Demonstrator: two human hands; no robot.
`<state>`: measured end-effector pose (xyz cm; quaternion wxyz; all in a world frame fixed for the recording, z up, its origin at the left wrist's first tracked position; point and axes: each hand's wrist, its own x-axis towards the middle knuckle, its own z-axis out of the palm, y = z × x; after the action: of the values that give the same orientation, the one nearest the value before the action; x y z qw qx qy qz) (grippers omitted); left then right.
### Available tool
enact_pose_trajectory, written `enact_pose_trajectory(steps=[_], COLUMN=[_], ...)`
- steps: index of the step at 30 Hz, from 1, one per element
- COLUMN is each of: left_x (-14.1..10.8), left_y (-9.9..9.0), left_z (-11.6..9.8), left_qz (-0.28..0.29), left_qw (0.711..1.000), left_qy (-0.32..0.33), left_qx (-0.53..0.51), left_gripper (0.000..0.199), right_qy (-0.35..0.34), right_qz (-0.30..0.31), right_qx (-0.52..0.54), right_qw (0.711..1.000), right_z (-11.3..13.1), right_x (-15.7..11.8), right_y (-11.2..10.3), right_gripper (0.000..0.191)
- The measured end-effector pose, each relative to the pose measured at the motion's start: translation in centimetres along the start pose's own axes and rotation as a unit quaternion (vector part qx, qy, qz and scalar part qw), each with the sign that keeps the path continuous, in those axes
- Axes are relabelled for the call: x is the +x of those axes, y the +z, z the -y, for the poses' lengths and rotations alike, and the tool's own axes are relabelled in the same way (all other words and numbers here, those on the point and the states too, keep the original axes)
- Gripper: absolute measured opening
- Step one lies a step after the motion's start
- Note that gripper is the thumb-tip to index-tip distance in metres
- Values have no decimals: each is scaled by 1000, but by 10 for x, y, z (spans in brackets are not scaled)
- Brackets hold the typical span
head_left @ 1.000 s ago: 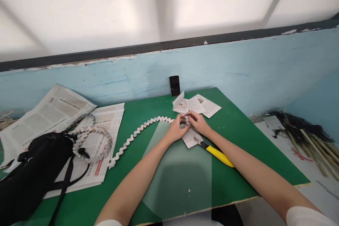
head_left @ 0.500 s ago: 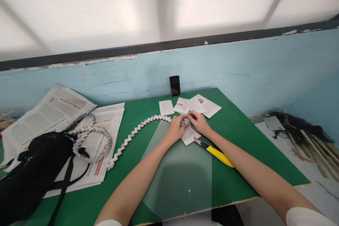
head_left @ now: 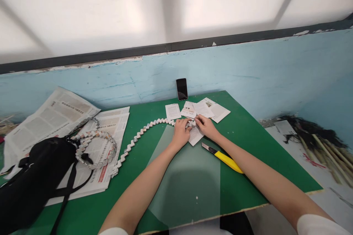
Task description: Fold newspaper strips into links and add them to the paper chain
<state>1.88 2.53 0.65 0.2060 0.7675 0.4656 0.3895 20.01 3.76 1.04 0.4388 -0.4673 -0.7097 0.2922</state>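
A zigzag chain of folded newspaper [head_left: 137,136] curves across the green table and runs up into my hands. My left hand [head_left: 181,132] grips the chain's far end, fingers curled round it. At that same end, the fingertips of my right hand [head_left: 205,125] pinch together; the small folded piece between them is partly hidden. A printed paper slip [head_left: 195,136] lies under my hands. Close to my right forearm rests a yellow utility knife [head_left: 228,161], its blade pointing toward the slip.
Cut newspaper pieces [head_left: 202,109] lie behind my hands. A phone [head_left: 182,89] leans against the blue wall. On the left are newspaper sheets [head_left: 118,125], a coiled paper chain [head_left: 111,150] and a black bag [head_left: 49,161]. A clear sheet [head_left: 193,191] covers the table's front.
My left hand has shifted slightly left along with the chain's end. The paper slip under my hands has moved up a little, away from the knife.
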Motion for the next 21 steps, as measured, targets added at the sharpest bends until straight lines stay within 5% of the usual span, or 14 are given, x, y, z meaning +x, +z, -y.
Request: enact_pose_trajectory(steps=[11,21], left_x=[0,0], left_y=[-1,0], left_z=[-4,-4], left_qz=[42,15], left_qw=[998,999], left_qy=[19,24], left_qx=[37,43], left_gripper=[26,22], right_qy=[1,10], right_qz=[21,33], right_qx=[-13,-18], right_qw=[1000,999], right_z=[-2,3], right_x=[-2,-2], right_y=[1,2], right_gripper=[21,7])
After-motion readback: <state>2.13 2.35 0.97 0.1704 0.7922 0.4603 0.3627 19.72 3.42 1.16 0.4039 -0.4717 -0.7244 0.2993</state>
